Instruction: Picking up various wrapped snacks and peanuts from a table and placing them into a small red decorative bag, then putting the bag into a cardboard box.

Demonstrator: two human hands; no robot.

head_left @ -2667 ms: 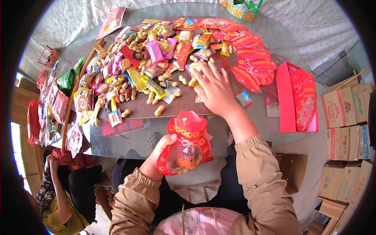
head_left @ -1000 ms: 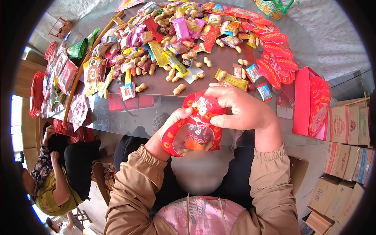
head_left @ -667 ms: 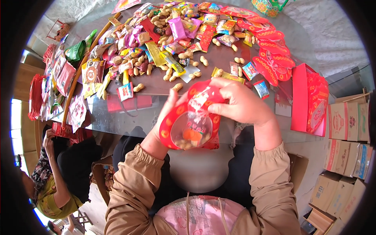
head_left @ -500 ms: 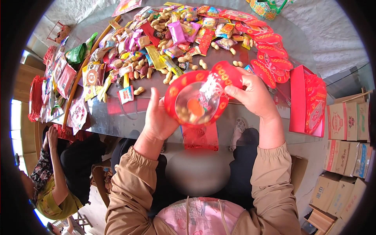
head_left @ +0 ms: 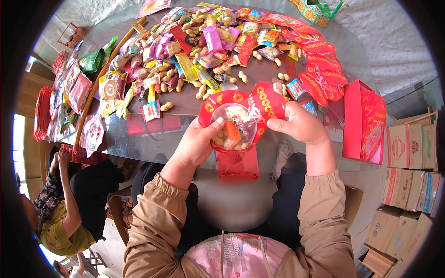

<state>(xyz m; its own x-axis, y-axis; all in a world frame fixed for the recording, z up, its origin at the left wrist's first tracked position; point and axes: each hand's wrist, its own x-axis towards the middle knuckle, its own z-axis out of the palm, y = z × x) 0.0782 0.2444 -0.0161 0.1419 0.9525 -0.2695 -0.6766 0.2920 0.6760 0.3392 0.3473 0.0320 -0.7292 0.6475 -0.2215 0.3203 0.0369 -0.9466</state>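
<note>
Head view: red pouch (head_left: pixel 245 121).
Left hand (head_left: pixel 197 142): clamped on its 8 o'clock edge, likely bearing weight.
Right hand (head_left: pixel 302 123): clamped on neck (head_left: pixel 270 99), 3 o'clock, likely steadying.

Glass counter (head_left: pixel 139 148) in front of me — crinkled white sheeting (head_left: pixel 371 37) beyond, cardboard boxes (head_left: pixel 402 187) stacked right, pale floor (head_left: pixel 364 187), bright light (head_left: pixel 19 139) far left.

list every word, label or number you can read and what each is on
I won't copy printed wording, only say where it stands:
Cardboard boxes: lettering on the sides.
Held red pouch: print too small to read.
Boxed red pouches: emblem blurred.
Snack wrappers: mostly too small.
</note>
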